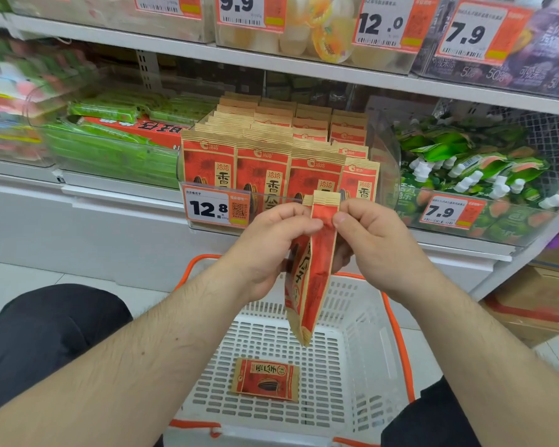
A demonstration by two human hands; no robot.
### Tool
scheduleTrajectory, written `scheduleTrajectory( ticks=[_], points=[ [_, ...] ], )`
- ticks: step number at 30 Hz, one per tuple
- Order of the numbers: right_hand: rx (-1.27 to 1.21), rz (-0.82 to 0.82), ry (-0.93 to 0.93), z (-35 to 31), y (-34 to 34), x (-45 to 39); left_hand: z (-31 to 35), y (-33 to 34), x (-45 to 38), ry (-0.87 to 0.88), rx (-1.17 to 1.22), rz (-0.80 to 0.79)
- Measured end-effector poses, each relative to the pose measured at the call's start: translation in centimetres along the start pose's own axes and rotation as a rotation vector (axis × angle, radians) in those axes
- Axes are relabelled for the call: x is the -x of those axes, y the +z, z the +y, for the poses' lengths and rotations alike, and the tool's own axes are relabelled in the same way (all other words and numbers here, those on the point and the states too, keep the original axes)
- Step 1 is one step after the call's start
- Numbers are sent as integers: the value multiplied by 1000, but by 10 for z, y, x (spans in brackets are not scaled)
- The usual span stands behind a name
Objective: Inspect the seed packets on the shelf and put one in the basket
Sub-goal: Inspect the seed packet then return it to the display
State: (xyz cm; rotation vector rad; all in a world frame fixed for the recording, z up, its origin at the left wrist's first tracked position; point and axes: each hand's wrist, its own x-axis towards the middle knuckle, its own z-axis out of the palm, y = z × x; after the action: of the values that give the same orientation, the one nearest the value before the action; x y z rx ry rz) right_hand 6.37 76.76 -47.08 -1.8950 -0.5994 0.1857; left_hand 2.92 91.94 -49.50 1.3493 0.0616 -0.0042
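A red and tan seed packet (313, 279) hangs edge-on above the basket, held near its top between both hands. My left hand (268, 246) pinches it from the left, and my right hand (371, 240) pinches it from the right. Below it stands a white basket (362, 356) with orange rim and handles. A small seed packet (265, 379) lies flat on the basket floor. Behind my hands, rows of the same seed packets (271, 156) stand upright in a clear shelf bin.
A price tag reading 12.8 (215, 208) hangs on the bin front. Green snack packs (110, 130) fill the left bin, green pouches (465, 162) the right. A shelf with jelly cups (320, 30) is above. Cardboard boxes (536, 301) sit at floor right. My dark-clad knees flank the basket.
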Motion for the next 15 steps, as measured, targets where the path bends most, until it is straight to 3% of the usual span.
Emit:
scheduleTrajectory(
  ticks=[15],
  points=[
    [124,-194,-16,-7,-3,5,4,-2,-2,7,108,80]
  ],
)
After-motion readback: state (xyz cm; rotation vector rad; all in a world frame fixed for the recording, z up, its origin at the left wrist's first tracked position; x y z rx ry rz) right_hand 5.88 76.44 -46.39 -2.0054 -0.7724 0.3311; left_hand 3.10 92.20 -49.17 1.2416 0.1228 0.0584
